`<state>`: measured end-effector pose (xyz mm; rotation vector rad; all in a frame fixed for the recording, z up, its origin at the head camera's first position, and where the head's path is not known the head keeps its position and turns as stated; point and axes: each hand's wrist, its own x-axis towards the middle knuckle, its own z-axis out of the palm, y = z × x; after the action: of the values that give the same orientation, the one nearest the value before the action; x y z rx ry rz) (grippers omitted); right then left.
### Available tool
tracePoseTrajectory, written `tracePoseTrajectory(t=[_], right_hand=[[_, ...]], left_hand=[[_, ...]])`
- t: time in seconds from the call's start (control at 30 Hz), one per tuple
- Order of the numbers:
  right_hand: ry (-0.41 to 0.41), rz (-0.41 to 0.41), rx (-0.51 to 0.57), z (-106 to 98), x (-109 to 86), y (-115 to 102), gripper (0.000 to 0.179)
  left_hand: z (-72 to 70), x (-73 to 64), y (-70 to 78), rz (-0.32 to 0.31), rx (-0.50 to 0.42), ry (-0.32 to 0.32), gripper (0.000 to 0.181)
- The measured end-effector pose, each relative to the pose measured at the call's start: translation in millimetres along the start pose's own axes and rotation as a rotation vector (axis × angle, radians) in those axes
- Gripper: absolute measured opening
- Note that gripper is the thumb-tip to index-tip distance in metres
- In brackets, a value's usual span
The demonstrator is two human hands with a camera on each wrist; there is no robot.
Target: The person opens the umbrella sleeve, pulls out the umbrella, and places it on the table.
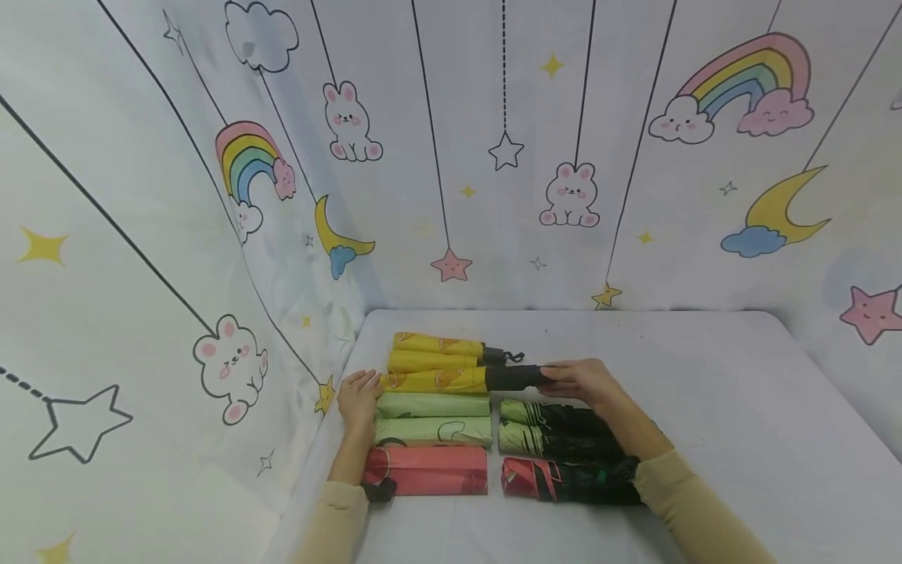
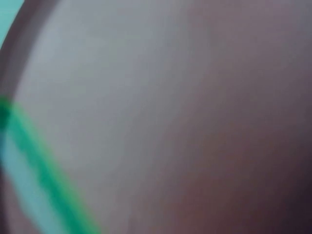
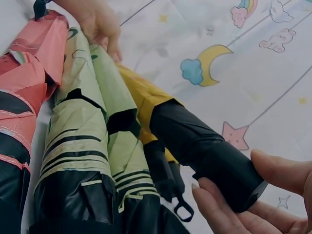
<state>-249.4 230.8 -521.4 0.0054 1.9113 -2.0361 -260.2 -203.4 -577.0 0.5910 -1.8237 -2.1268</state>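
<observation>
A folded yellow umbrella [image 1: 437, 380] with orange-slice prints lies crosswise between my hands. My left hand [image 1: 359, 399] holds its yellow left end. At the other end, my right hand [image 1: 581, 382] pinches the black handle [image 3: 222, 165], thumb on one side and fingers on the other in the right wrist view. Just behind it are more yellow umbrellas [image 1: 437, 345], one with a black wrist loop [image 1: 513, 357]. In front lie light green pieces [image 1: 433, 429]. The left wrist view is a close blur.
Green-and-black bundles [image 1: 528, 439] lie to the right of the green pieces, under my right forearm. Nearer me are a red piece [image 1: 440, 470] and a red-and-black bundle [image 1: 535, 479]. A white cloth wall [image 1: 479, 211] printed with rabbits and stars rises behind the table [image 1: 740, 439].
</observation>
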Motion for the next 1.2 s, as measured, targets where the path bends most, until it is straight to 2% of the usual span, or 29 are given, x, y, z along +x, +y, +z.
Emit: tracePoseTrajectory(t=[0.53,0.9,1.07,1.2], right_hand=[[0.01,0.012,0.022,-6,-1.8,2,0.061],[0.015,0.015,-0.008,-8,-7.0,0,0.06],[0.029,0.014,-0.01,-9,-9.5,-1,0.06],[0.038,0.014,-0.009,-12,-10.4,-2,0.059]], left_hand=[[2.6,-1.8,1.9,0.0,-0.051,-0.021,0.053],[2.9,-4.4,3.5,0.011,-0.022,-0.025,0.056],[1.2,-2.3,3.7,0.014,0.033,0.009,0.057],[0.4,1.5,3.5,0.01,0.023,0.011,0.057]])
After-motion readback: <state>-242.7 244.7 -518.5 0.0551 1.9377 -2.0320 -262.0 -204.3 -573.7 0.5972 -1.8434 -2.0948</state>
